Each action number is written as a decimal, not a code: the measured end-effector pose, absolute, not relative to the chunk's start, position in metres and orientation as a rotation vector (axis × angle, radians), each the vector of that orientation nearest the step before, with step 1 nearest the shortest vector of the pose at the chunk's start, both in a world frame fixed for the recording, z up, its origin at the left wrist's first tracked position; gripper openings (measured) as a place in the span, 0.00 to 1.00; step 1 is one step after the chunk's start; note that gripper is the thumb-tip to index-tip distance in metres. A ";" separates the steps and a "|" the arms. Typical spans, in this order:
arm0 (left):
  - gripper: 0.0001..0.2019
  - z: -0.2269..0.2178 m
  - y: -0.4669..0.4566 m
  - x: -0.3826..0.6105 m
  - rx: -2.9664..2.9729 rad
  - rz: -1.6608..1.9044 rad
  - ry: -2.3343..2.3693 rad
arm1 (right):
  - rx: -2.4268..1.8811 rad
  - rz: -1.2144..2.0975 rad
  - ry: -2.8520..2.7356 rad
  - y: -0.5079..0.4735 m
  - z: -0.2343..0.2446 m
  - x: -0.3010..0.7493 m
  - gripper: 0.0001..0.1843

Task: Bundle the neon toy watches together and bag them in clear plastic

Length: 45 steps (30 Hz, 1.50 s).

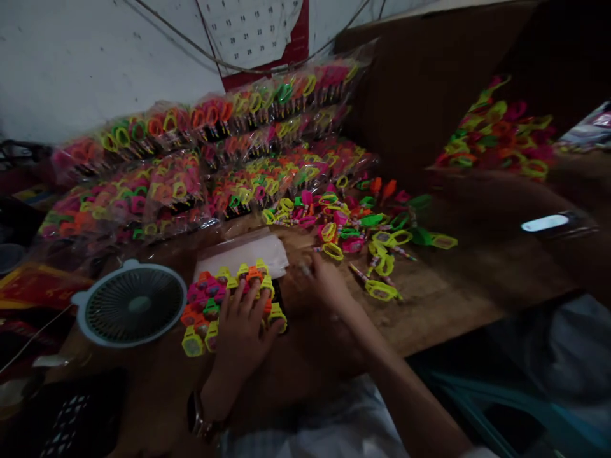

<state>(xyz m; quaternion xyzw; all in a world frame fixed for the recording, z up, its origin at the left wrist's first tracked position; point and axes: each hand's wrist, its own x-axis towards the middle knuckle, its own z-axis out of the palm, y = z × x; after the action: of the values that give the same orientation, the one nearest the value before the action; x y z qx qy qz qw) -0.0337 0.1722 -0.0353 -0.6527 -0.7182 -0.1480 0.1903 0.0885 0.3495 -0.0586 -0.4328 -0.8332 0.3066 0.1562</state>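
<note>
Clear plastic wraps rows of neon packs (138, 203) stacked beyond the left hand (245, 321) and out to its left, with a round fan (131, 304) nearer, also on its left. Under that hand lie bright toy watches (193, 343); its fingers are spread flat, palm down, resting on them rather than closing round any. Just past its fingertips is a stack of pale sheets (252, 254). To its right, the right hand (324, 280) is blurred, so I cannot tell how far it is closed or whether it has hold of anything. Beyond and right of it, neon pieces (372, 221) lie loose, and farther right a second heap (501, 133) sits well apart from it.
</note>
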 end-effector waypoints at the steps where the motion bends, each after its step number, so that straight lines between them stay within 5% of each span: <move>1: 0.24 -0.035 0.170 -0.034 -1.847 -0.418 -2.010 | -1.427 0.718 -2.437 0.364 -0.054 0.082 0.22; 8: 0.19 -0.021 0.140 -0.033 -2.105 -0.535 -1.956 | -1.673 0.509 -2.470 0.366 -0.061 0.079 0.18; 16: 0.20 -0.018 0.160 -0.035 -2.116 -0.681 -1.936 | -0.935 1.575 -1.642 0.288 -0.099 0.108 0.22; 20: 0.24 -0.023 0.170 -0.036 -2.082 -0.643 -1.970 | -0.840 1.927 -1.444 0.258 -0.110 0.095 0.14; 37: 0.28 -0.028 0.165 -0.035 -2.083 -0.651 -1.990 | -0.872 1.614 -1.698 0.254 -0.108 0.098 0.07; 45: 0.17 -0.026 0.165 -0.032 -2.039 -0.712 -1.990 | -0.762 1.326 -1.941 0.239 -0.106 0.096 0.13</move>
<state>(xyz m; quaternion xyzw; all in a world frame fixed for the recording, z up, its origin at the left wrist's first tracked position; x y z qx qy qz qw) -0.0318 0.1652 -0.0261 -0.6907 -0.6741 -0.2411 0.1021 0.0960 0.2393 -0.1063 -0.2911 -0.7418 0.5066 0.3291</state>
